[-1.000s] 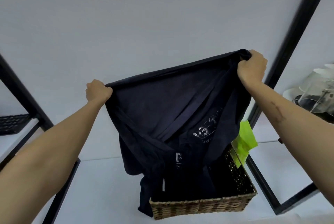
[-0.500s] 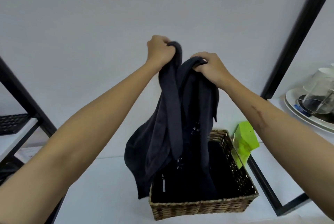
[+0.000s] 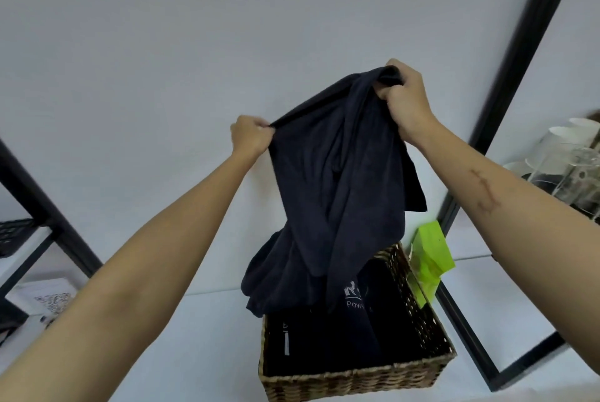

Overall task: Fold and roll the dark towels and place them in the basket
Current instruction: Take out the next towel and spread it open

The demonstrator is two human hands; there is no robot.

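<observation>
A dark navy towel (image 3: 341,194) hangs in the air, doubled over, above a woven wicker basket (image 3: 357,380) on the white table. My left hand (image 3: 251,135) pinches its left top edge. My right hand (image 3: 406,99), higher up, grips the bunched right corner. The towel's lower end drapes down onto the basket's back rim. Inside the basket lies more dark cloth (image 3: 324,340) with white lettering and a small label.
A bright green packet (image 3: 430,255) leans against the basket's right side. A black metal frame (image 3: 526,54) rises at the right, with glassware and plates (image 3: 571,161) beyond it. Another black frame (image 3: 48,223) and a patterned card (image 3: 52,299) stand at the left.
The towel was first stretched wide, then my hands came together and doubled it. Now my left hand has slid down and left along the edge, spreading the folded towel.
</observation>
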